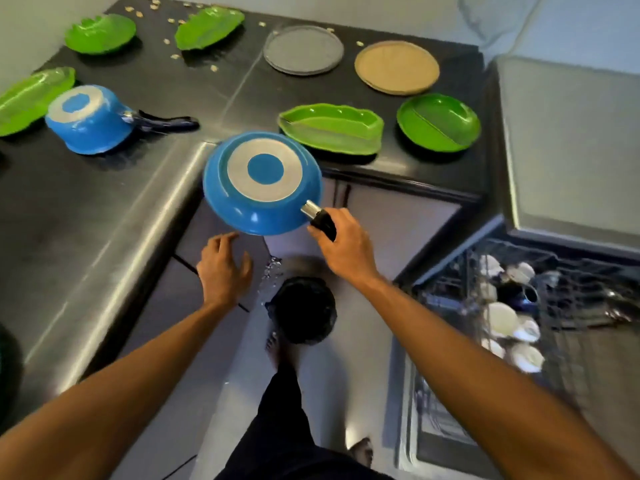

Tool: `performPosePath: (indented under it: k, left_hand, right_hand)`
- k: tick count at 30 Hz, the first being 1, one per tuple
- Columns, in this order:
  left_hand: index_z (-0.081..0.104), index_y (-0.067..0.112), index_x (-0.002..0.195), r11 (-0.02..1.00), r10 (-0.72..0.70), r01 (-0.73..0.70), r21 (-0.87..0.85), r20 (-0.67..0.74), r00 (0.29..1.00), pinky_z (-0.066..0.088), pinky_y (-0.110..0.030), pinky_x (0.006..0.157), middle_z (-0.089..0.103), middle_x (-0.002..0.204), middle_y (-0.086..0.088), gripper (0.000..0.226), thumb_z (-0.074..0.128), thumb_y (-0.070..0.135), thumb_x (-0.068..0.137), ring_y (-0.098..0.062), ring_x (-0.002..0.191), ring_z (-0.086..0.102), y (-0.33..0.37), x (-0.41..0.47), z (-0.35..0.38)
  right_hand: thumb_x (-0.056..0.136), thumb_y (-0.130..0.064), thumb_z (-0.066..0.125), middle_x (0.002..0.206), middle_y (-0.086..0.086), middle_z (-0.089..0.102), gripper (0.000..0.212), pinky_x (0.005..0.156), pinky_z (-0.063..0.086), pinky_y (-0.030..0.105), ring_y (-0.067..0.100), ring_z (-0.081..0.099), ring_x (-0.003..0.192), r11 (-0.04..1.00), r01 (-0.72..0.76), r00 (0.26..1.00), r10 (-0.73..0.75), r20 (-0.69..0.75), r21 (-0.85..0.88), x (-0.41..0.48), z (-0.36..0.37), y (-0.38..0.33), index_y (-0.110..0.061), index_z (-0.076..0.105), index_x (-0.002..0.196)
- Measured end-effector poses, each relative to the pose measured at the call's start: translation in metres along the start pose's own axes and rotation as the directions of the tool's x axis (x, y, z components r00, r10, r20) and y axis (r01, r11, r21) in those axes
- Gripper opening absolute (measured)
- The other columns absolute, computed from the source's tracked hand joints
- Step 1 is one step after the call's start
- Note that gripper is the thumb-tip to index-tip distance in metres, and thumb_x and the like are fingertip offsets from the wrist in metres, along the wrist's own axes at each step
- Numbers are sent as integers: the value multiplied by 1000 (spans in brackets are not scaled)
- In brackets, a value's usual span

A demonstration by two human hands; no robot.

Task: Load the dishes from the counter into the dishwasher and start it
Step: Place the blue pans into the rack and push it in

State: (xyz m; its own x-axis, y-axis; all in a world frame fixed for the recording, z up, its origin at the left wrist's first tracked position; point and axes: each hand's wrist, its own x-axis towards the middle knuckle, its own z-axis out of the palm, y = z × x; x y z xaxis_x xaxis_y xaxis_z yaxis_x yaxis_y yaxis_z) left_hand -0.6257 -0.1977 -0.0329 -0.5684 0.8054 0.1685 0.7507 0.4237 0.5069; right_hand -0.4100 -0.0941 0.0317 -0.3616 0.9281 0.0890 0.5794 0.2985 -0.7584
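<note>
While I held the blue frying pan [262,183] bottom-up in the air, it hung just off the inner corner of the dark counter [104,202]. My right hand [341,247] was curled tight round its black handle [323,221].

Just behind the pan lay a green leaf-shaped dish [332,128]. To the right of that sat a round green divided plate [438,121], with a grey plate [303,50] and a tan plate [397,67] further back. To the left an upturned blue saucepan [91,121] rested on the counter, with more green leaf dishes [100,32] around it and crumbs [175,57] scattered at the back.

My left hand [223,268] hovered below the pan with its fingers loosely spread, gripping nothing. I could not tell whether it touched the cabinet front. A black bin [303,308] stood on the floor under both hands. At the right the dishwasher rack [568,271] stood out, with white cups [502,317] in it, well apart from the pan.
</note>
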Motion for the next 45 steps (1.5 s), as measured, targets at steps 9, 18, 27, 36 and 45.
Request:
performPosePath:
  k: [9,18,27,36,45]
  left_hand:
    - [63,20,116,994,111,-93,-61,556,824,54,-42,80,63,114,-5,31,64,24,85,-32,100,64,114,-207,82]
    - [62,17,112,956,275,-249,-157,779,564,52,-38,81,64,109,-8,26,59,21,87,-31,92,64,219,-274,155]
    - [63,11,121,947,311,-237,-217,802,511,45,-39,90,59,116,-12,36,65,14,85,-36,108,57,320,-255,228]
    - [33,9,147,997,24,47,-63,817,577,42,-49,105,38,146,-19,76,72,27,84,-37,132,41,390,-248,275]
    - [34,-1,143,937,-256,347,-29,620,742,39,-47,106,45,142,-24,72,73,16,85,-40,131,45,428,-284,332]
  right_hand:
    - [92,-49,63,106,-5,59,36,79,51,41,24,63,97,974,-178,984,179,-3,-142,-189,-121,138,-28,59,122]
    - [94,-46,62,104,-7,60,28,78,53,42,16,61,94,884,-467,869,455,-192,-16,-270,-195,258,-27,60,113]
    - [92,-53,62,99,2,65,33,74,54,43,26,65,89,697,-711,626,687,-369,93,-305,-272,361,-24,63,107]
    - [95,-43,61,108,6,64,30,77,54,42,30,64,96,632,-770,550,728,-409,90,-313,-334,450,-19,62,114]
    - [94,-32,68,114,10,61,32,74,40,28,30,63,99,681,-728,621,703,-346,77,-307,-383,558,-8,63,115]
